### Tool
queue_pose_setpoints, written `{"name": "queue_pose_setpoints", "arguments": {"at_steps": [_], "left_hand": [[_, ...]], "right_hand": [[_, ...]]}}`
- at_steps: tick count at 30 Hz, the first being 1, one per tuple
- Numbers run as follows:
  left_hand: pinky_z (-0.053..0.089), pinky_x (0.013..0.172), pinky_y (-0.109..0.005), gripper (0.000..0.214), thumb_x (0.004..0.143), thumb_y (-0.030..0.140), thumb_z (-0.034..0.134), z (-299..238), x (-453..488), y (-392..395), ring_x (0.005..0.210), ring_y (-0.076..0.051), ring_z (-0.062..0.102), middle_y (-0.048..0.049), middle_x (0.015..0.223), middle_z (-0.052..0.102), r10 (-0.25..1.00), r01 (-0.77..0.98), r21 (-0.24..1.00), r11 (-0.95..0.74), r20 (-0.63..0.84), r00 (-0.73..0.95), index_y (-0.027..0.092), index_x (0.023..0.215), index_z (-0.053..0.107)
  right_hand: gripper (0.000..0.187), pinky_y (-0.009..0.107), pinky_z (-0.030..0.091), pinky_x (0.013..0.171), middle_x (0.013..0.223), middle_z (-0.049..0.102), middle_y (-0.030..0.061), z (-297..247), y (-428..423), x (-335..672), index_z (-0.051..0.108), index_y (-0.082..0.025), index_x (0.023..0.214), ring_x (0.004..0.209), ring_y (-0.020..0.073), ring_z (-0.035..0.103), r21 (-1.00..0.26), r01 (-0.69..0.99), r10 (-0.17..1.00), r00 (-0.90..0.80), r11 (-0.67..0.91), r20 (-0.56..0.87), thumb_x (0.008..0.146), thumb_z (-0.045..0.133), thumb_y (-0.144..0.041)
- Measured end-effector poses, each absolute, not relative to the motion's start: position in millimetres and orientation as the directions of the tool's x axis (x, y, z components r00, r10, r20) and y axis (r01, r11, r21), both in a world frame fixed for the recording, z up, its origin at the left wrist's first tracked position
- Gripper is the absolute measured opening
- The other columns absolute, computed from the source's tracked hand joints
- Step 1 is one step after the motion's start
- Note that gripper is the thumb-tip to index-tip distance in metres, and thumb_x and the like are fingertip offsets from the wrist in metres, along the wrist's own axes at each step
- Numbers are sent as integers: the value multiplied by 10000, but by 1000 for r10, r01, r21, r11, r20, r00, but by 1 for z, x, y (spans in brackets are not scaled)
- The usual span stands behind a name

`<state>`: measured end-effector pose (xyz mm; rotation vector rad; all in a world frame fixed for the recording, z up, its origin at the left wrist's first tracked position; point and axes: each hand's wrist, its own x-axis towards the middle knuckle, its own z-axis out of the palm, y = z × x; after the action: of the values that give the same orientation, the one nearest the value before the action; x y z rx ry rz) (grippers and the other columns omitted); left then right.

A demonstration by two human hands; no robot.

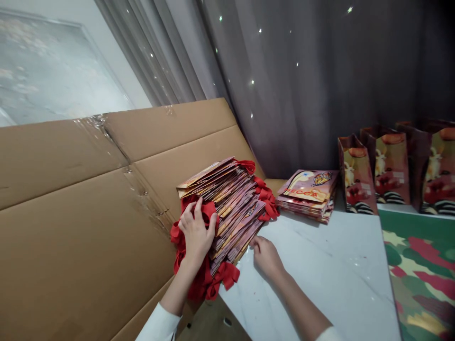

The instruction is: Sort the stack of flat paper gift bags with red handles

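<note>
A tall leaning stack of flat-folded paper gift bags [236, 208] fills the table corner beside a cardboard sheet. Red ribbon handles [223, 279] spill out from both ends of the pile. My left hand [195, 232] lies against the ribbons on the stack's left side, its fingers spread. Low on the right side of the pile, my right hand [266, 255] has its fingers pinched at the edge of a folded gift bag; the fingertips are partly hidden. A shorter pile of folded gift bags [307, 192] with a butterfly print lies further back.
Large brown cardboard [81, 227] stands upright along the left. Several opened gift bags [391, 166] stand at the back right, near a green patterned surface [423, 270]. The white table [320, 284] has its front edge near me; a grey curtain [302, 85] hangs behind.
</note>
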<state>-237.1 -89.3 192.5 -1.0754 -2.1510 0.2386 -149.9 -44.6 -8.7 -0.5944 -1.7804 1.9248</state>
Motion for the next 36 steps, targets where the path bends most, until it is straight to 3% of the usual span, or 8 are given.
{"name": "queue_pose_setpoints", "arguments": {"at_steps": [4,10,16,21,28,36], "left_hand": [[277,1078,-530,574,967,465,349,203,-236,-96,1248,-330,415,-214,1340,445,697,640,-374,671,612,-374,108,1408,432],[287,1086,-481,605,924,480,447,233,-247,-99,1266,-331,445,-204,1340,499,645,597,-395,698,710,-284,101,1394,409],[242,1126,-429,667,911,484,477,266,-276,-81,1364,-299,391,-208,1457,441,819,679,-523,515,533,-212,114,1451,349],[217,1108,-408,538,904,488,520,282,-291,-64,1262,-263,505,-144,1351,575,929,747,-560,359,291,-228,185,1347,492],[244,1053,-405,351,931,454,515,294,-302,-55,1089,-237,613,-85,1166,698,939,768,-544,339,247,-240,231,1177,629],[348,970,-353,344,947,451,484,302,-306,-50,964,-212,656,-82,1027,735,977,742,-636,211,161,-140,194,1084,668]], "right_hand": [[270,223,359,761,846,647,38,-8,-45,-150,568,-169,763,815,166,570,-997,-36,592,-806,-62,-8,735,402,42],[275,221,357,753,826,645,34,-7,-45,-149,559,-171,757,800,163,568,-997,-36,600,-800,-65,-10,729,397,49],[262,223,362,755,841,649,37,-6,-44,-148,561,-170,753,802,162,572,-997,-37,598,-801,-67,-11,745,405,39],[253,231,364,768,849,653,44,-7,-44,-148,559,-167,761,815,169,577,-997,-48,593,-805,-63,1,755,405,34],[267,219,365,749,819,644,35,-9,-45,-149,558,-169,757,792,161,572,-996,-63,602,-798,-64,12,735,398,43],[268,223,373,775,871,668,45,-6,-44,-146,583,-165,780,831,166,592,-997,-30,584,-812,-68,-16,747,411,38]]}}
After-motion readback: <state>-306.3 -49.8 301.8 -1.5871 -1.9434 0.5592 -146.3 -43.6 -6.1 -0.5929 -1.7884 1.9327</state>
